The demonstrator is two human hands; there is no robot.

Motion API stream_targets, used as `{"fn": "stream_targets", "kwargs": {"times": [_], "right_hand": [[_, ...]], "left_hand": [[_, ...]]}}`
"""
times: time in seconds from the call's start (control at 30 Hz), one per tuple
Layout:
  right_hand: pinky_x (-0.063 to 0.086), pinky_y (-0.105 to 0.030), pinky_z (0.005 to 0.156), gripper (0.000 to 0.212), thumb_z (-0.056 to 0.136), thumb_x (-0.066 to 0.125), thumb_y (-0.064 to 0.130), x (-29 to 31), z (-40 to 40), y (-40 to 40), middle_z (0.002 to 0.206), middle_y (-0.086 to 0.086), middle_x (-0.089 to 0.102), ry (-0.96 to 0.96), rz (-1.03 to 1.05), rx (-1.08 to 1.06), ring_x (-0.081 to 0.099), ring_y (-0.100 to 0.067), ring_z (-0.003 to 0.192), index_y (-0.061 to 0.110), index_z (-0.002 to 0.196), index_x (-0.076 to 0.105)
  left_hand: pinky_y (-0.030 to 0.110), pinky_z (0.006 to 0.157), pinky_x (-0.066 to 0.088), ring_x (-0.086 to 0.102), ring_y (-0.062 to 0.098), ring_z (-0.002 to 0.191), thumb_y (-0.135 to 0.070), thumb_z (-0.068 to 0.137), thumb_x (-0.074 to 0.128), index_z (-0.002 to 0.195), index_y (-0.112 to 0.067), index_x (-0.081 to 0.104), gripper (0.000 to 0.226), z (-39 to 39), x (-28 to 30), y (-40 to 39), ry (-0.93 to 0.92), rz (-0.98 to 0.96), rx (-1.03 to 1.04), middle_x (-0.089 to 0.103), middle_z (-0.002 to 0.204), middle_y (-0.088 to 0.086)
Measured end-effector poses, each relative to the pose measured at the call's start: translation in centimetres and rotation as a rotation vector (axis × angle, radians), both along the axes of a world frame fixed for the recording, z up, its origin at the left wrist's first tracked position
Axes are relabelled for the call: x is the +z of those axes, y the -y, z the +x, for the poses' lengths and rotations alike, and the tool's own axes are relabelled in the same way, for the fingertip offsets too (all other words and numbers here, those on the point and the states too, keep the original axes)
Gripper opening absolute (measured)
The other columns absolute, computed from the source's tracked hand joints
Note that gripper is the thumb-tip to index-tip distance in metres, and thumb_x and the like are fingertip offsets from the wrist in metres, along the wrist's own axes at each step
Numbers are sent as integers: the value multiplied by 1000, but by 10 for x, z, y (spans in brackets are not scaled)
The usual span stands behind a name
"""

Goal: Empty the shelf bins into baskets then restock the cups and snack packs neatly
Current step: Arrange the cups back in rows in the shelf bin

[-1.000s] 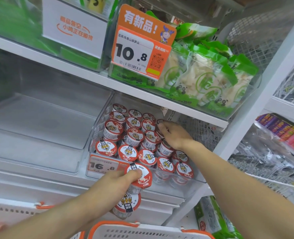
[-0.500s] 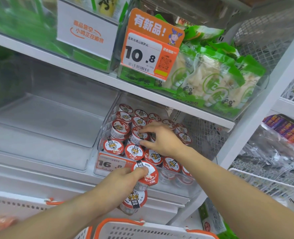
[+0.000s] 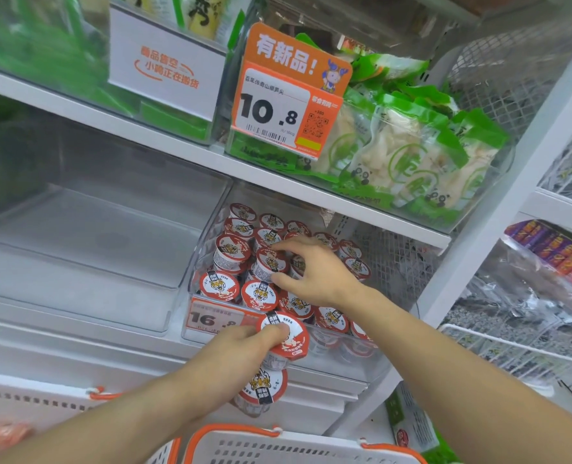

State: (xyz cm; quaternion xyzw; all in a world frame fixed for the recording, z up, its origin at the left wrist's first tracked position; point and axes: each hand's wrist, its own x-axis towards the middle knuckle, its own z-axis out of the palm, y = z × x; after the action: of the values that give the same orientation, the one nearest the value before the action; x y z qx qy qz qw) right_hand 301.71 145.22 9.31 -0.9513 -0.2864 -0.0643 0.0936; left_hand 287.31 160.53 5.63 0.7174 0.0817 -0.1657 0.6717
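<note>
Several small cups with red-and-white tiger lids fill a clear bin [image 3: 207, 262] on the middle shelf. My right hand [image 3: 314, 276] reaches into the bin and pinches one upper-layer cup [image 3: 268, 262] between thumb and fingers. In front of the bin's price tag, my left hand [image 3: 244, 349] grips two cups: one [image 3: 288, 336] under my thumb and another [image 3: 263, 388] below it against my palm. A white basket with an orange rim [image 3: 278, 443] sits just below my hands.
An empty clear bin [image 3: 87, 236] stands to the left of the cups. Above, a bin of green snack packs [image 3: 412, 155] carries an orange 10.8 price sign [image 3: 288, 92]. A second white basket [image 3: 43, 403] is at the lower left. Wire shelves with more packets [image 3: 526, 296] lie to the right.
My right hand moved from the bin's right rear toward the middle and closed on an upper cup. My left hand kept hold of its two cups.
</note>
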Motion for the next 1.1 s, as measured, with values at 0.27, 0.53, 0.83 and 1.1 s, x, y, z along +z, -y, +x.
{"fn": "stream_targets", "kwargs": {"times": [0.27, 0.53, 0.83, 1.1], "right_hand": [[29, -46, 119, 74, 89, 61, 61, 0, 9, -17, 158, -1, 39, -117, -129, -58, 34, -23, 145, 27, 150, 40], [20, -55, 120, 85, 82, 59, 70, -3, 19, -25, 162, 3, 28, -126, -120, -67, 28, -21, 148, 30, 152, 32], [24, -53, 119, 84, 83, 55, 75, 6, 23, -34, 162, 1, 30, -165, -246, -129, 32, -24, 146, 30, 151, 35], [17, -48, 121, 83, 88, 34, 82, 17, 41, -45, 166, 6, 21, -267, -129, -252, 22, -23, 152, 38, 157, 22]], "left_hand": [[46, 89, 54, 62, 40, 114, -45, 96, 58, 119, 4, 65, 55, -3, 4, 8, 7, 22, -16, 66, 121, 24], [45, 94, 53, 62, 38, 116, -50, 95, 56, 123, 0, 64, 58, -4, 4, 5, -2, 24, -24, 66, 124, 21], [41, 86, 55, 62, 36, 116, -47, 97, 54, 123, -2, 64, 53, -7, 8, 2, 17, 26, -38, 66, 124, 19], [16, 60, 45, 65, -8, 71, -50, 96, 53, 86, -32, 67, 25, -5, 6, 3, 22, -73, -53, 68, 66, -28]]}}
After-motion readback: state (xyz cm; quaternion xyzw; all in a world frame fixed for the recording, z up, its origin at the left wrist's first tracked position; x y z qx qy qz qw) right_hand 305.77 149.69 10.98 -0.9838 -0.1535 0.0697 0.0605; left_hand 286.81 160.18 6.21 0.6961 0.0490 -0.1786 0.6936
